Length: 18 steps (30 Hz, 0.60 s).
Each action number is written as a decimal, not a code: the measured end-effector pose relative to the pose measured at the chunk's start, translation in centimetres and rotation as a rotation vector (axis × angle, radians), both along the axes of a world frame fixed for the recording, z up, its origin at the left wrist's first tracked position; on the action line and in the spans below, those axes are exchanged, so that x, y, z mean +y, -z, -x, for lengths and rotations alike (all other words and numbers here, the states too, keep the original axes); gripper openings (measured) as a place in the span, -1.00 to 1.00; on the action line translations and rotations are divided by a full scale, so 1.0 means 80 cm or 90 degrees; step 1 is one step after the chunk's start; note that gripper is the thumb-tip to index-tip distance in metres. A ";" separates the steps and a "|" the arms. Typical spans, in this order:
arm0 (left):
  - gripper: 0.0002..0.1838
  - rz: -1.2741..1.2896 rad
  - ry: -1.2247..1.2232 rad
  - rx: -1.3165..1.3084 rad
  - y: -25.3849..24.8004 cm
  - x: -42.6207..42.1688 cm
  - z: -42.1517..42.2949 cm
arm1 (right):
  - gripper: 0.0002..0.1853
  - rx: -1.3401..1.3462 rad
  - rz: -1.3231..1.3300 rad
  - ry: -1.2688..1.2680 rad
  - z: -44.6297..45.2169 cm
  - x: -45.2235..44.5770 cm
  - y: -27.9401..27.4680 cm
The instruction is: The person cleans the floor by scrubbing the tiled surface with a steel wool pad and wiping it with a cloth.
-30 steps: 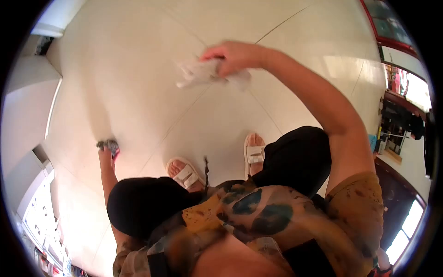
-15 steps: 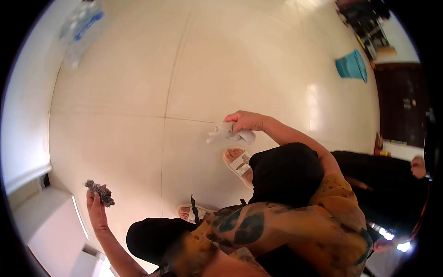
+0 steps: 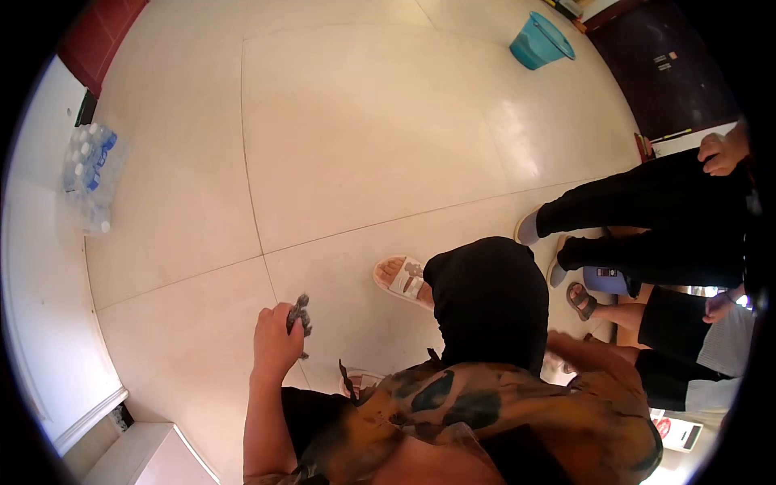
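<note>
My left hand (image 3: 277, 339) is closed around a grey, fuzzy clump that looks like a steel wool scrubber (image 3: 300, 315), held above the tiled floor. My right hand (image 3: 559, 346) is low at my right side, beside my black-clad knee (image 3: 489, 299). Its fingers are mostly hidden behind the leg and blurred, so what it holds does not show. The white cloth from before is not clearly visible. A sandalled foot (image 3: 402, 279) of mine rests on the floor between the hands.
Pale floor tiles (image 3: 364, 137) stretch ahead. A teal bucket (image 3: 540, 42) stands at the far right. Packed water bottles (image 3: 90, 166) sit by the left wall. Two people in black trousers (image 3: 638, 198) and dark shorts (image 3: 675, 335) stand close on my right.
My view has turned rightward. My left hand has come inward with the scrubber. My right hand has drawn back from the floor in front of my foot to beside my knee.
</note>
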State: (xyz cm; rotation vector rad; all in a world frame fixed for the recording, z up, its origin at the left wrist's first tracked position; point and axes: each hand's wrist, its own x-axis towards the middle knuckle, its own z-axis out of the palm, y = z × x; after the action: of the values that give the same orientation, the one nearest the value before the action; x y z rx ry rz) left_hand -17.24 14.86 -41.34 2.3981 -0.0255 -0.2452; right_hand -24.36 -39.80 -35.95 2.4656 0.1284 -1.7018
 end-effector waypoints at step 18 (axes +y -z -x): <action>-0.78 0.103 0.027 0.175 -0.047 0.045 0.042 | -0.71 -0.046 0.050 -0.039 -0.084 0.047 0.013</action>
State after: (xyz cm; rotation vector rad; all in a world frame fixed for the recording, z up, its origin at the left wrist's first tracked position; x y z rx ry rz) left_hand -20.58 18.48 -37.57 2.1869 0.0295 -0.5681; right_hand -17.68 -36.05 -36.97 2.4355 0.1244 -1.5616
